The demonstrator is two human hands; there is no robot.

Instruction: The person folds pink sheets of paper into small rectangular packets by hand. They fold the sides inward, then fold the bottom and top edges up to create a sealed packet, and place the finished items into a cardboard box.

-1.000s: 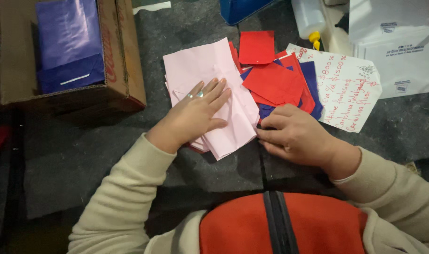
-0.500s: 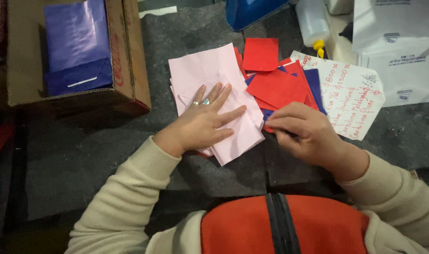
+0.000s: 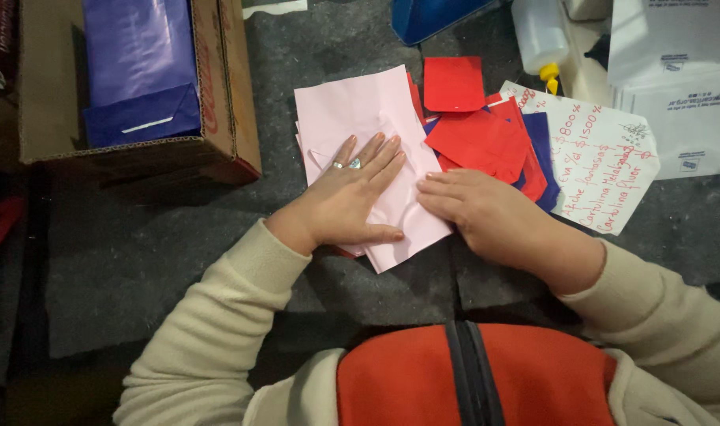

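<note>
Head view, pink paper (image 3: 360,110) long axis up-left, hands (image 3: 352,197) flat

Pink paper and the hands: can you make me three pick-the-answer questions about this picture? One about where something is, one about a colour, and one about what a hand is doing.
1. Where is the cardboard box?
A. left of the pink paper
B. on top of the pink paper
C. right of the white sign

2. What colour is the small square sheet above the paper pile?
A. green
B. red
C. yellow

3. What is the left hand doing?
A. lifted in the air
B. holding the glue bottle
C. lying flat on the pink paper

Answers:
1 A, the box lies on the dark mat at the left of the picture.
2 B, it is plainly red.
3 C, its palm and spread fingers press the pink sheet, while the right hand rests at its right edge.
</note>
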